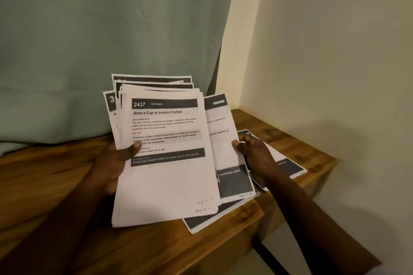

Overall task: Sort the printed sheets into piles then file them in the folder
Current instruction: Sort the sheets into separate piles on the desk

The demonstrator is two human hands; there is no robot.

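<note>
Nearest the camera, the left hand grips a thick stack of printed sheets from its left edge, thumb pressed on the front page and fingers hidden behind. The stack is held tilted up above the wooden table, fanned unevenly so that several page tops stick out behind and to the left. The front sheet is white with a dark header bar reading "2437 KITCHEN", the title "Brew a Cup of Instant Coffee", blocks of small text, a second dark band lower down, and a faint handwritten page note at the bottom right corner.

The right hand is closed on the right edge of a single sheet that slides out from behind the stack; it carries the same dark bars, and its lower dark block reads "countertop, piled". Its bottom corner has a handwritten page mark.

Beneath both, more loose sheets lie flat on the table, partly covered by the right arm, one reaching close to the table's right edge and another poking out below the held stack.

The table's right edge drops off just beyond those sheets, with a cream wall near it. Bare wood lies open to the left and front. At the far side a green curtain hangs down to the tabletop.
</note>
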